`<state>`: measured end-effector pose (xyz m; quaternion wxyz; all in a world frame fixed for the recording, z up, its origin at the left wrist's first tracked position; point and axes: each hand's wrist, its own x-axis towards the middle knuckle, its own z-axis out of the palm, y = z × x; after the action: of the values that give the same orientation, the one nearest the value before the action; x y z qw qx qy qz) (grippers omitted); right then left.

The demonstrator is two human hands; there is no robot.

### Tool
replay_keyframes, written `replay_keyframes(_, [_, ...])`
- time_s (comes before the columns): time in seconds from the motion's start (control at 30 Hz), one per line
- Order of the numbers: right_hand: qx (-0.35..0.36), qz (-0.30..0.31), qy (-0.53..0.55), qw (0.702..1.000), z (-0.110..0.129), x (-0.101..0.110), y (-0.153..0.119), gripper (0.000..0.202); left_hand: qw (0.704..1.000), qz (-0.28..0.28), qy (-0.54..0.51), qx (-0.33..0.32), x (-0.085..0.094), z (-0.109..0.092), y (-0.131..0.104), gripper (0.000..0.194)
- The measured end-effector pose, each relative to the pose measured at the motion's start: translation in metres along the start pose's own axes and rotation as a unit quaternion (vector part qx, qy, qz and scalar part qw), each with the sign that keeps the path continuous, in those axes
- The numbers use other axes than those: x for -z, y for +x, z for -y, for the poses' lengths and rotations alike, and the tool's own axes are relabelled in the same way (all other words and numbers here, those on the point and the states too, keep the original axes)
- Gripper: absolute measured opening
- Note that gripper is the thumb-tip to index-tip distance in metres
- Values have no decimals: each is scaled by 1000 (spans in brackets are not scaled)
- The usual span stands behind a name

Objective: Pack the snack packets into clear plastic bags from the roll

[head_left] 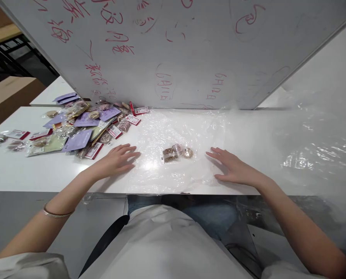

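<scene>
A clear plastic sheet or bag (155, 128) lies spread on the white table in front of me. On its middle, or inside it, which I cannot tell, sit a few small clear packets: a brown one (170, 155) at the left and a round tan one (187, 153) at the right. My left hand (119, 159) rests at the sheet's left edge, fingers spread, holding nothing. At the opposite edge my right hand (228, 164) also lies with its fingers apart and nothing in them.
A pile of small packets, among them a purple pouch (77, 140) and red-and-white labelled bags, covers the table's left side. A whiteboard (196, 54) with red writing stands along the back. More clear plastic (315, 143) lies at the right. A cardboard box (12, 97) is at far left.
</scene>
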<state>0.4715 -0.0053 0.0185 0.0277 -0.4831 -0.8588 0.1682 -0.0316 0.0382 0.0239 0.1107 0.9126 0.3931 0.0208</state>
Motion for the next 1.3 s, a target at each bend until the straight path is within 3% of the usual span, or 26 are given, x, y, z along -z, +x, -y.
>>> replay_keyframes(0.1, [61,-122,-63,989,9,-11,14,47,990,-113,79,-25,-9,-5,11,38])
replay_keyframes(0.17, [94,-179,-106,974,11,-18,20,29,984,-131,104,-67,-10,-6,14,37])
replay_keyframes(0.27, [99,-210,-114,966,10,-23,22,17,979,-125,113,-117,-10,-7,12,45])
replay_keyframes(0.33, [78,-215,-49,972,10,-25,19,16,975,-132,116,-135,-10,-9,10,44])
replay_keyframes(0.4, [30,-214,83,973,12,-26,15,17,972,-154,100,-146,-12,-16,8,41])
replay_keyframes(0.5, [-58,-208,305,928,16,-24,11,17,972,-187,14,-141,-13,-29,8,35])
replay_keyframes(0.57, [-58,-187,400,895,17,-20,12,16,973,-195,-70,-98,-12,-38,11,30])
replay_keyframes(0.67, [-7,-107,459,882,15,-8,13,23,960,-183,-214,-2,-8,-41,18,29])
replay_keyframes(0.77, [-9,-26,435,900,12,5,14,34,945,-90,-310,47,0,-34,23,32])
replay_keyframes(0.83, [-27,-9,387,921,11,8,14,38,949,-9,-314,25,6,-28,21,38])
replay_keyframes(0.9, [-43,-31,335,941,12,5,14,42,956,47,-290,-18,10,-24,16,47])
replay_keyframes(0.97, [-53,-81,285,954,12,-3,16,44,962,68,-261,-47,10,-21,11,53])
replay_keyframes(1.07, [-42,-163,225,960,12,-16,22,42,970,62,-227,-57,5,-21,6,52])
replay_keyframes(1.17, [-3,-210,246,946,13,-21,31,33,972,32,-232,-33,1,-25,8,44])
replay_keyframes(1.3, [-34,-263,328,907,17,-17,45,29,962,-106,-249,26,1,-37,23,40])
